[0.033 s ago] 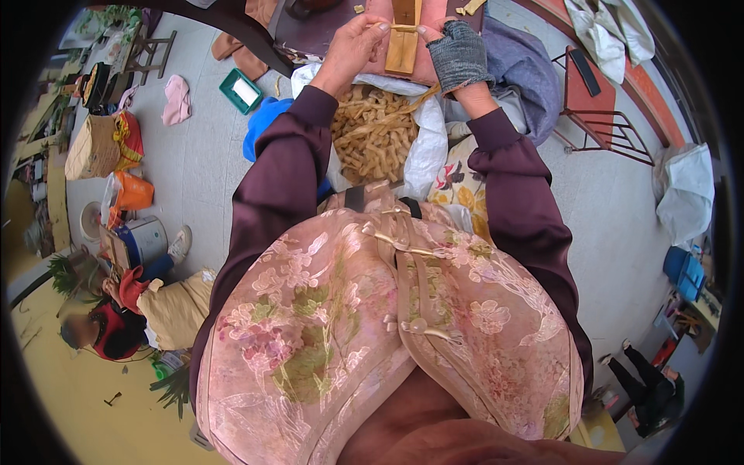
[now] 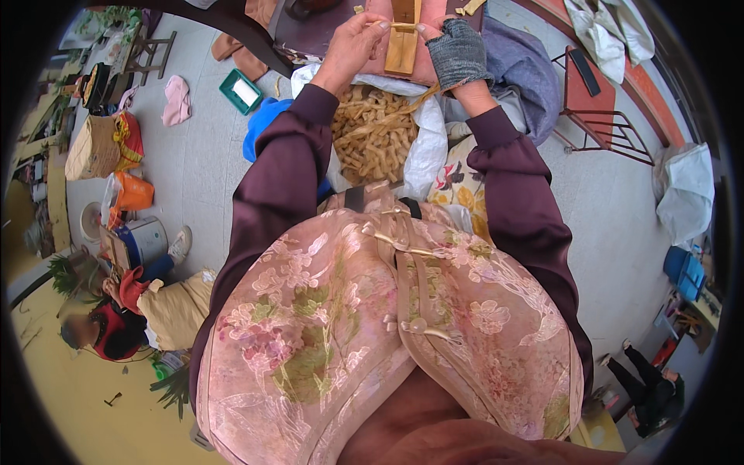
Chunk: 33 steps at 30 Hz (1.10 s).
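Observation:
Both hands meet at the top of the view, above a narrow wooden block (image 2: 401, 56) that lies on a pink cloth (image 2: 423, 63). A short, thin yellowish strip (image 2: 403, 26) stretches across the block. My left hand (image 2: 353, 48) pinches the strip's left end between thumb and fingers. Its right end is pinched by my right hand (image 2: 456, 54), which wears a grey fingerless glove. Below them a white sack (image 2: 426, 147) stands open, full of tan, knobbly rolled pieces (image 2: 370, 136). A long tan strip (image 2: 422, 99) trails over the sack from near the right wrist.
A green tray (image 2: 237, 94) and a pink cloth (image 2: 177, 99) lie on the floor at left. A red folding chair (image 2: 593, 105) holding a dark oblong object stands at right. One person (image 2: 116, 329) sits at lower left; another (image 2: 655, 395) is at lower right.

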{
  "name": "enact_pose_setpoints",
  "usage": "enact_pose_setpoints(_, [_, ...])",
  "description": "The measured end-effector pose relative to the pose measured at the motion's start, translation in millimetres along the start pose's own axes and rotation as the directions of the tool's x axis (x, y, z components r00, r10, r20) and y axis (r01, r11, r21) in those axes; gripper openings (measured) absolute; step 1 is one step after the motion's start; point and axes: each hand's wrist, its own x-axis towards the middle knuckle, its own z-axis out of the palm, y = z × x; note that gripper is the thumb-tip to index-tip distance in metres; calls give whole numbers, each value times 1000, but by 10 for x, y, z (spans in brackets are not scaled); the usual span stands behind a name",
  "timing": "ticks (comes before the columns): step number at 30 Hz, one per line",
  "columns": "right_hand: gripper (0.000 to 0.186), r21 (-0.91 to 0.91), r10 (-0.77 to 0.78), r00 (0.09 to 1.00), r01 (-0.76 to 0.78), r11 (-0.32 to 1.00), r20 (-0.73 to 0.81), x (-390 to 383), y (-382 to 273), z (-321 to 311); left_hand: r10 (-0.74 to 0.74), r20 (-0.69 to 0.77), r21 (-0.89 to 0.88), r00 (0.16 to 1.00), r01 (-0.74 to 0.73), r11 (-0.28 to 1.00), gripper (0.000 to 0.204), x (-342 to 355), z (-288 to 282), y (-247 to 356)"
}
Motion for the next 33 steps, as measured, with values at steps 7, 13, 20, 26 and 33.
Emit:
enact_pose_setpoints(7, [47,-267,249,902,-158,951,354,56,451,466,143,-60,550,988,-87,831,26,279,-52,-496])
enact_pose_setpoints(13, [46,-298,347,890,-259,919,296,-209,526,405,43,-108,783,993,58,619,24,-208,44,-202])
enact_pose_setpoints(20, [32,-94,-10,993,21,995,115,-589,-73,38,-279,151,301,948,225,927,28,-890,74,-322])
enact_pose_setpoints(26, [21,63,-425,904,422,904,38,-1008,-779,-179,-464,391,-513,795,607,607,34,-1377,342,106])
enact_pose_setpoints(33, [17,409,-224,965,152,900,134,-1357,-767,-63,-345,480,-712,807,588,385,19,-1329,136,-97])
